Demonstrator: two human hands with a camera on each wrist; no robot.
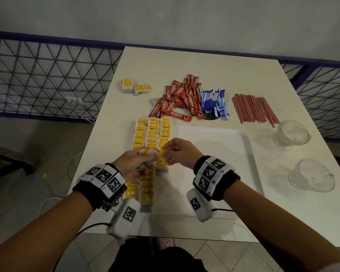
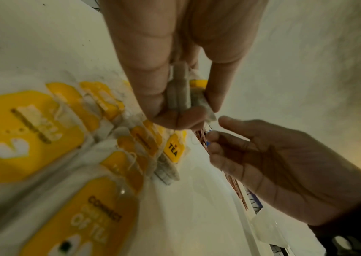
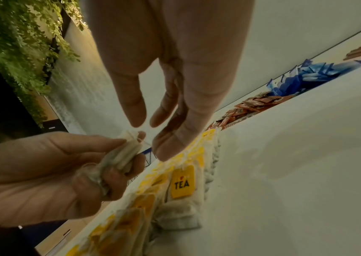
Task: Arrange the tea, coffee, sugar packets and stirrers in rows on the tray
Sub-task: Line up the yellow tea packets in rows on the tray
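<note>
Rows of yellow-tagged tea bags (image 1: 151, 134) lie along the left side of the white tray (image 1: 224, 138); one tag reads TEA (image 3: 182, 181). Just above these rows my left hand (image 1: 148, 154) grips a small bunch of tea bags (image 2: 179, 93) between thumb and fingers. My right hand (image 1: 168, 152) hovers right beside that bunch (image 3: 122, 154), fingers relaxed and apart, with nothing seen between them. Behind the tray lie a pile of red coffee sachets (image 1: 179, 99), blue sugar packets (image 1: 214, 103) and a bundle of red stirrers (image 1: 253, 110).
A few loose tea bags (image 1: 134, 87) sit at the table's far left. Two glass cups (image 1: 291, 135) (image 1: 312, 175) stand right of the tray. The tray's middle and right are bare. A metal mesh railing (image 1: 47, 75) runs behind the table.
</note>
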